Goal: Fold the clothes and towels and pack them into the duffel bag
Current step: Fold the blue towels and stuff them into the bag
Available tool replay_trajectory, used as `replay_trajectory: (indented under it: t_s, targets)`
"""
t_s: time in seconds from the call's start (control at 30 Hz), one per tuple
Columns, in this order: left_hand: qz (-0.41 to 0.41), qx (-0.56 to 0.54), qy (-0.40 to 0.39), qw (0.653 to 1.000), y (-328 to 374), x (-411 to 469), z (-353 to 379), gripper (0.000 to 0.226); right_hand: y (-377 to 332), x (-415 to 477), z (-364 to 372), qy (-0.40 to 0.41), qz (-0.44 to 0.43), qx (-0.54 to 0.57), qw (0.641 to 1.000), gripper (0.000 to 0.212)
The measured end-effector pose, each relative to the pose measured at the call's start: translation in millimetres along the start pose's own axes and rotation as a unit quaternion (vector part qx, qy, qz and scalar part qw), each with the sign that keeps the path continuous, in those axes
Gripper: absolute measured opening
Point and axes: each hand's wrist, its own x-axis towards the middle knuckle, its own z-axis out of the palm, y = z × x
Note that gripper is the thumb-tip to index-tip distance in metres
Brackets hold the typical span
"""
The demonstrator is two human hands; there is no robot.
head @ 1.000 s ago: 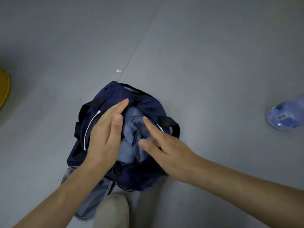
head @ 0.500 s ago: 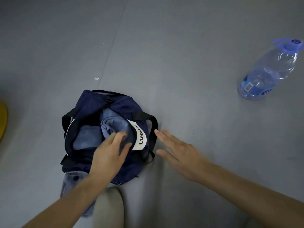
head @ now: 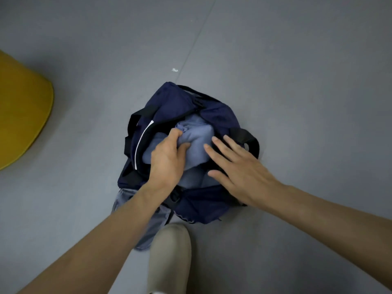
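Note:
A navy duffel bag point(head: 176, 102) with black straps lies open on the grey floor. Light-blue folded cloth point(head: 199, 139) fills its opening and bulges above the rim. My left hand point(head: 167, 160) grips a bunch of this cloth at the left of the opening, fingers curled into it. My right hand point(head: 239, 168) lies flat with straight spread fingers on the cloth and the bag's right edge. A pair of grey-blue jeans point(head: 148, 221) lies on the floor, partly under the bag's near end and under my left forearm.
A yellow rounded object point(head: 23, 115) sits on the floor at the left edge. A beige shoe point(head: 169, 257) stands just in front of the bag. Grey floor with a seam line stretches all round.
My right hand came back from the floor beside the bag onto the cloth. My left hand curled into the cloth. The view swung left, losing the water bottle and the bag's white label.

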Motion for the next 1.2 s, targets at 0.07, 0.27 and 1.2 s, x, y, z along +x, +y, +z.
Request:
replay_trajectory:
  t_s: [0.07,0.27,1.2]
  targets:
    - [-0.031,-0.036,-0.011,0.999,-14.9,8.3,-12.9,0.004,-5.9,13.9,-0.3,0.003,0.007,0.001,1.0,0.066]
    - [-0.109,-0.185,-0.041,0.976,-35.7,22.5,-19.4,0.013,-20.5,64.8,-7.8,-0.009,0.196,0.165,0.967,0.076]
    - [-0.115,0.039,-0.056,0.991,1.8,-29.3,-12.0,0.069,-17.3,66.7,-21.7,-0.002,0.245,0.422,0.873,0.031]
